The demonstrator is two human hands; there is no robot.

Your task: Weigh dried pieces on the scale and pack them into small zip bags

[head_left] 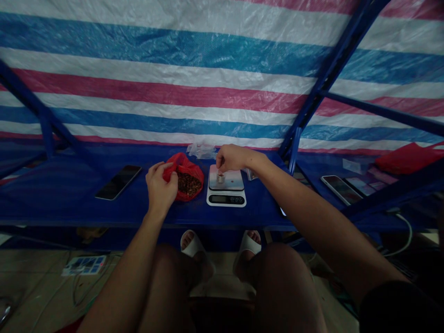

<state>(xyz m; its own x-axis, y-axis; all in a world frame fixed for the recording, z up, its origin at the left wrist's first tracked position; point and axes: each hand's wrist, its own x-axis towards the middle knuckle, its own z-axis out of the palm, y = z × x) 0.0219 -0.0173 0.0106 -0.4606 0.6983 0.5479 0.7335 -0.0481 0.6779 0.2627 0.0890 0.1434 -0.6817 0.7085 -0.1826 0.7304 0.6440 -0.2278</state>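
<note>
My left hand is closed on the rim of a red plastic bag, thumb and fingers pinching its left edge. Small brown pieces that look like beans or nuts fill the bag, whose mouth faces up. To its right stands a white kitchen scale with a dark display. On the scale's plate sits a small, pale round container. My right hand hovers over it, fingertips pinched together just above its opening. Whatever those fingertips hold is too small or hidden to make out.
A black phone lies on the blue table at left. Clear plastic is crumpled behind the bag. Blue metal bars rise at right, with another phone and a red bag beyond. A power strip sits on the floor.
</note>
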